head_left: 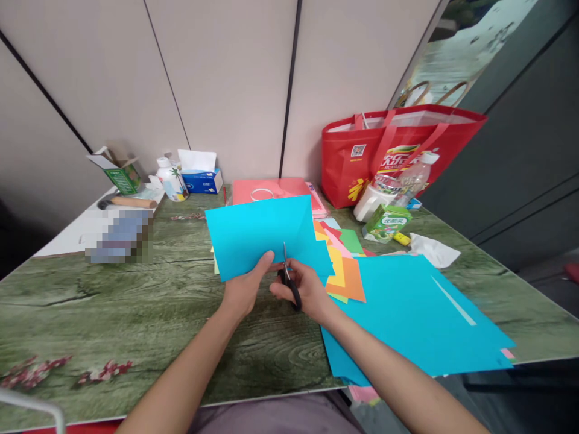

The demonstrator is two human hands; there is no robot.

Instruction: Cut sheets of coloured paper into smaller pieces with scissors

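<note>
My left hand (246, 289) pinches the lower edge of a bright blue sheet of paper (253, 229), thumb on the near face, and holds it raised above the table. In my right hand (310, 292) is a pair of scissors (296, 295) with black handles. Their blades point up and lie at the sheet's lower edge, close to my left thumb. How far the blades are apart is hard to make out. Right of the sheet lie orange paper pieces (353, 277) and other coloured scraps, beside a stack of large blue sheets (398, 319).
At the back stand a red bag (348, 157), a white mug (371, 202), a green drink carton (386, 223), a blue tissue box (202, 182) and a white bottle (172, 181). A hammer (131, 202) lies at the left. Large blue sheets overhang the table's front edge.
</note>
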